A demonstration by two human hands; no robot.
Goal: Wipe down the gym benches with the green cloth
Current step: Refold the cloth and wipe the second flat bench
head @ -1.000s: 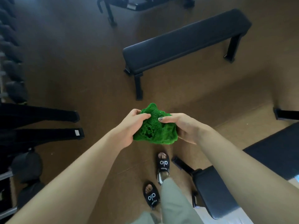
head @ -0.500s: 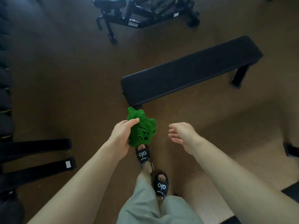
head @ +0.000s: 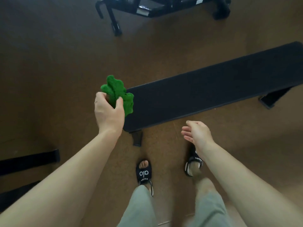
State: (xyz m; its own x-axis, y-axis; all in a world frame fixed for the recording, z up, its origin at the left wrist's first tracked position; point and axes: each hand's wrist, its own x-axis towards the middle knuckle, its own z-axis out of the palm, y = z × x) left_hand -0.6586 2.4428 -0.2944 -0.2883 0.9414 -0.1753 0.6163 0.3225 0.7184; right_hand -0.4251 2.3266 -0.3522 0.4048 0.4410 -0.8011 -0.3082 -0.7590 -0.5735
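A bunched green cloth [head: 120, 94] is gripped in my left hand [head: 109, 112], held in the air just over the near left end of a flat black gym bench [head: 205, 89]. The bench runs from the centre up to the right edge; one leg [head: 137, 138] shows under its near end and another at the far right. My right hand [head: 196, 132] hangs in front of the bench's near side with fingers apart and nothing in it. Whether the cloth touches the pad cannot be told.
Brown floor all round. A black adjustable bench frame [head: 157, 9] stands at the top. Black rack feet [head: 29, 159] lie at the lower left. My feet in black slides [head: 144, 173] stand just before the bench.
My right hand let go of the cloth and dropped to the side. My left hand carried the cloth up to the bench's near end as I stepped closer.
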